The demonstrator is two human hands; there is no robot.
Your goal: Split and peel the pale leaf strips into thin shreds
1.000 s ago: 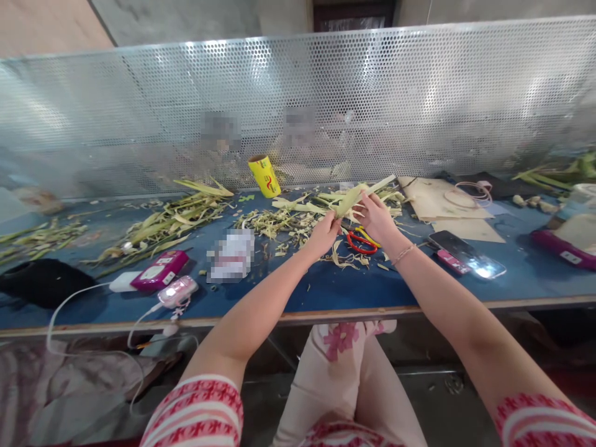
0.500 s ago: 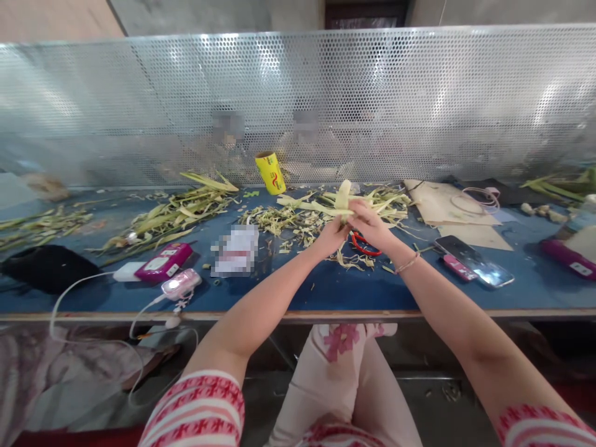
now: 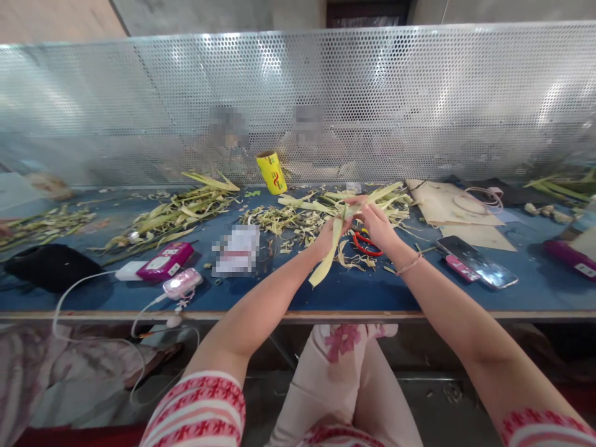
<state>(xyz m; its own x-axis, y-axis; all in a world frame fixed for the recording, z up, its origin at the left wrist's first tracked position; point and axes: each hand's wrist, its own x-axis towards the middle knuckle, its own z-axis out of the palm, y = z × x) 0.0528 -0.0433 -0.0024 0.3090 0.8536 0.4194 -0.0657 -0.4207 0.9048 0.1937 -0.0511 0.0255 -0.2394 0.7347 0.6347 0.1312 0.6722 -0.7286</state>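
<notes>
Over the blue table [image 3: 326, 292] both my hands meet on a pale green leaf strip [image 3: 326, 254]. My left hand [image 3: 329, 234] pinches it near the middle, and its long free end hangs down toward me. My right hand [image 3: 375, 222] grips the upper end, which points up and to the right. Red-handled scissors [image 3: 365, 243] lie on the table just under my right hand. A heap of cut leaf scraps [image 3: 298, 220] lies behind my hands.
A yellow roll [image 3: 271, 172] stands by the perforated metal screen [image 3: 298, 105]. Long leaves [image 3: 172, 211] lie at the left. Pink devices [image 3: 165, 261] with white cables sit near the left front edge. Two phones [image 3: 479, 264] and cardboard sheets [image 3: 447, 208] lie at the right.
The strip stood folded upright between my hands before. Now one end has been pulled down and hangs toward me, while my right hand holds the other end up.
</notes>
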